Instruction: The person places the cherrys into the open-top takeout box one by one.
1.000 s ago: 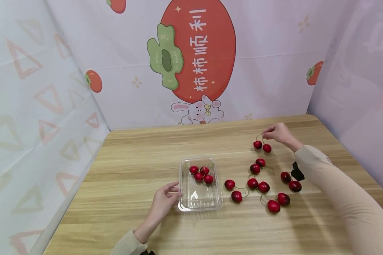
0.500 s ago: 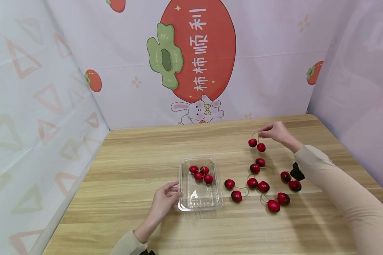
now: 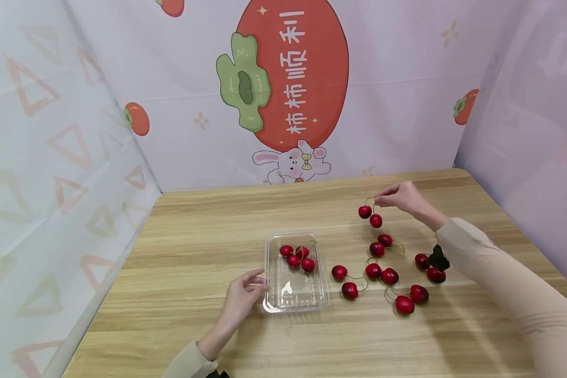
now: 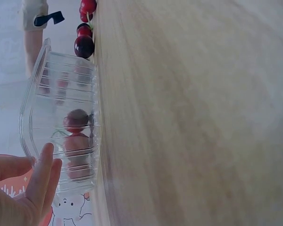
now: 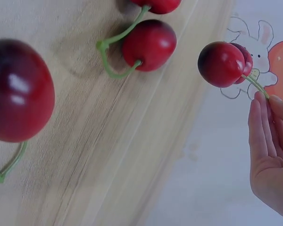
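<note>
In the head view, my right hand (image 3: 401, 197) pinches the stems of a pair of red cherries (image 3: 370, 216), which hang above the table's back right part. The right wrist view shows the hand's fingertips on the green stem (image 5: 256, 85), below the dangling cherries (image 5: 221, 64). A clear plastic container (image 3: 296, 302) stands mid-table, with several cherries (image 3: 294, 260) inside toward its far end. My left hand (image 3: 242, 297) is at the container's left side. Seen from the left wrist, its fairly straight fingers (image 4: 41, 176) touch the container's wall near the rim (image 4: 24, 117).
Several more cherry pairs lie right of the container, among them one pair (image 3: 380, 245) just below the held one and another (image 3: 412, 300) nearest the front. A further pair (image 3: 430, 268) lies close to the right sleeve (image 3: 472, 252). Printed cloth walls (image 3: 397, 105) enclose the wooden table (image 3: 193, 220).
My right hand has moved left with the hanging pair of cherries. The left hand, the container and the other cherries have stayed in place.
</note>
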### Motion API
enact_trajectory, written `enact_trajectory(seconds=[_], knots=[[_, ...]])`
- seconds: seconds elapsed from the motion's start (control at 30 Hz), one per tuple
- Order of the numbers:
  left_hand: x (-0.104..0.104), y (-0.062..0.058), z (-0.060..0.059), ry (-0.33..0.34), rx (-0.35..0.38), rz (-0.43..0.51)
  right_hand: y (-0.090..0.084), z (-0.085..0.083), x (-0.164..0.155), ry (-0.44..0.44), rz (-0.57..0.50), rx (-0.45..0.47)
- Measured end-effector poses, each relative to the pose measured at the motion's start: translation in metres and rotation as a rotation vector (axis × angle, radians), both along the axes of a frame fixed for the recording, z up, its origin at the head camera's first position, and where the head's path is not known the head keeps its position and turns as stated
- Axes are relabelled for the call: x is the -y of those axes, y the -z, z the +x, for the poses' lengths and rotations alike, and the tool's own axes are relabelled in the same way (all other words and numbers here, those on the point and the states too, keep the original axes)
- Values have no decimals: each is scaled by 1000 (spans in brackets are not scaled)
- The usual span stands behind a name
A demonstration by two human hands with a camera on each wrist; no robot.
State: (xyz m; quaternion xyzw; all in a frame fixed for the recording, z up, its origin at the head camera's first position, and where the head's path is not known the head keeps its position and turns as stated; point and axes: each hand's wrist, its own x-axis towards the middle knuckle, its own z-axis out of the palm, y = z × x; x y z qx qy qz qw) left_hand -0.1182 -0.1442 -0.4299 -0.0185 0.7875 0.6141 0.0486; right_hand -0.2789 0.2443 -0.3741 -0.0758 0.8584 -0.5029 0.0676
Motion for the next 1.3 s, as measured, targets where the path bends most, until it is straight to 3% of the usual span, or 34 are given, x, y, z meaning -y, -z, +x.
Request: enact_trajectory(seconds=[0.47,1.1,1.3], knots=[[-3,0,1,3,0,1,-6,12,26,-5,-166,61],[-5,0,0,12,16,2,-13,33,75,18,-432,216],[-3,-1,1,1,2,3,-12,37,95,-25,-452,252]])
